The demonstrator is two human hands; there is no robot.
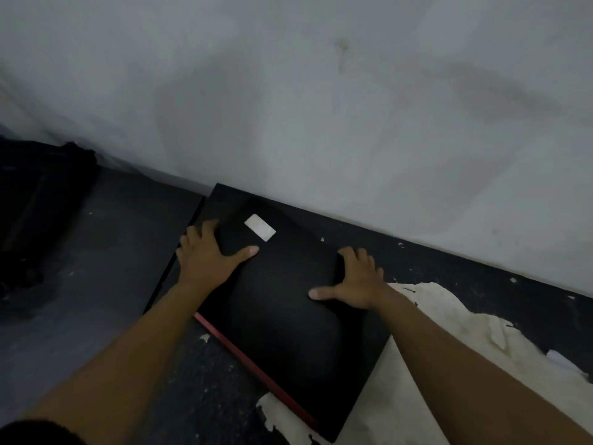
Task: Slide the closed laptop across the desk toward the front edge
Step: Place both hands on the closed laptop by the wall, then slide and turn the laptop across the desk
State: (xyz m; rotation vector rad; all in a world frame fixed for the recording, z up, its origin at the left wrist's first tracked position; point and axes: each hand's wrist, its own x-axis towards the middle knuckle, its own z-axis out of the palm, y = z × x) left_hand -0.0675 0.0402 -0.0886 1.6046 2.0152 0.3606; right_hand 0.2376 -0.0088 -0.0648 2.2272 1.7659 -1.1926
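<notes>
A closed black laptop (282,303) lies flat on the dark desk (96,284), its far end close to the wall. A pale rectangular sticker (260,227) marks its lid, and a red strip (256,369) runs along its near left edge. My left hand (208,252) grips the laptop's left side, thumb on the lid and fingers wrapped over the edge. My right hand (353,281) grips the right side the same way, thumb lying on the lid.
A grey stained wall (353,107) rises right behind the desk. The desk's dark surface is peeled to a cream patch (449,342) at the right. A dark bulky object (41,203) sits at the far left. A seam (199,207) splits the desk left of the laptop.
</notes>
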